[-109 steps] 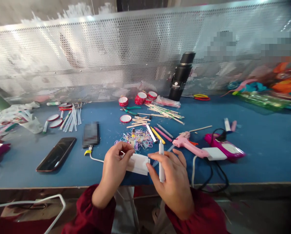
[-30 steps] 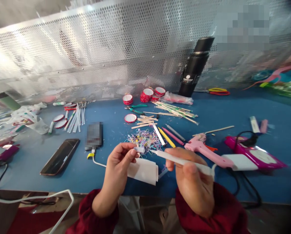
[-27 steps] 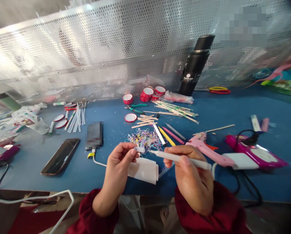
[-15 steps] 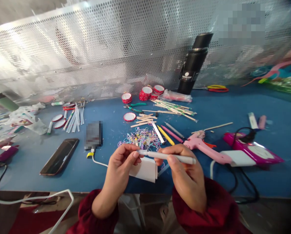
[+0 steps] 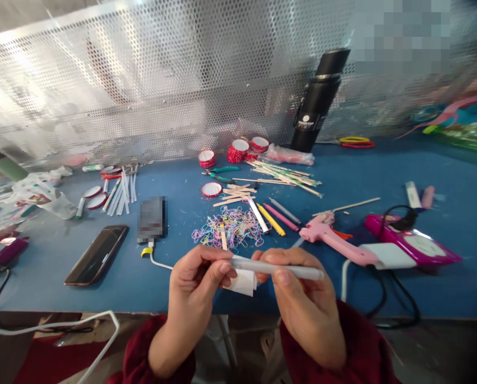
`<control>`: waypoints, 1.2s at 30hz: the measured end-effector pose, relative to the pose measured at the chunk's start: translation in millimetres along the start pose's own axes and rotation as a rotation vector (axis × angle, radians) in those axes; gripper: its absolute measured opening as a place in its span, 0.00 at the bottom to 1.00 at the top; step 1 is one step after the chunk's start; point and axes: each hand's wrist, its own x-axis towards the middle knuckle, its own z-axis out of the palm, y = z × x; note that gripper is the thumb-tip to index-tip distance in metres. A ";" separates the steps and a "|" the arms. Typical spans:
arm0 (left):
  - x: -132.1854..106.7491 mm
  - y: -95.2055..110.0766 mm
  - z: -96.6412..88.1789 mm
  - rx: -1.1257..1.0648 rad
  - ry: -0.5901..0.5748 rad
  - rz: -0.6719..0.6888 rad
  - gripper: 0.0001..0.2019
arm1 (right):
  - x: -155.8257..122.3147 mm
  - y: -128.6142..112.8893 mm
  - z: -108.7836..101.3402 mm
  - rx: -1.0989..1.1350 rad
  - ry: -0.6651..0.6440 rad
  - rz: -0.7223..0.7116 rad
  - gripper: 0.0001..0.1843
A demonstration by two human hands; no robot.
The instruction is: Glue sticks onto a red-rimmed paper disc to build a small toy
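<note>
In the head view, the left hand (image 5: 194, 285) pinches the left end of a slim, whitish, pen-shaped marker (image 5: 258, 265) between thumb and fingertips, while the right hand (image 5: 308, 304) pinches its barrel farther right with thumb and curled fingers. The marker lies nearly level between both hands, above the near edge of a blue-topped table (image 5: 142, 293); its right end sticks out past the right thumb, and its left tip is hidden by the fingers. Just beneath the marker is a folded piece of white paper (image 5: 241, 284), partly covered by the left hand. Beyond it spreads a loose pile of multicoloured thin rubber bands (image 5: 242, 226). To the right of the pile, slender white (image 5: 258, 216), yellow (image 5: 272, 220), pink (image 5: 281, 217) and grey pens (image 5: 285, 210) lie slanting. Farther right rests a pink plastic glue gun (image 5: 338, 243); to the left, a black glass-faced phone (image 5: 97, 256).
</note>
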 end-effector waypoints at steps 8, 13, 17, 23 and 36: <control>4.4 -11.6 -15.2 0.475 -0.090 0.187 0.17 | 31.9 -25.6 -34.5 -0.628 -0.053 -0.194 0.07; 10.3 -14.8 -15.9 0.873 -0.179 0.414 0.08 | 64.2 -30.0 -57.0 -1.305 -0.086 -0.386 0.15; 13.5 -16.6 -10.8 0.967 -0.258 0.440 0.08 | 71.6 -23.3 -42.0 -1.541 -0.157 -0.368 0.12; 15.1 -21.0 -8.5 0.933 -0.329 0.391 0.07 | 82.9 -9.4 -0.1 -1.594 -0.359 -0.270 0.11; 13.1 -22.0 -12.1 0.899 -0.299 0.350 0.07 | 84.5 1.1 1.4 -1.504 -0.313 -0.234 0.09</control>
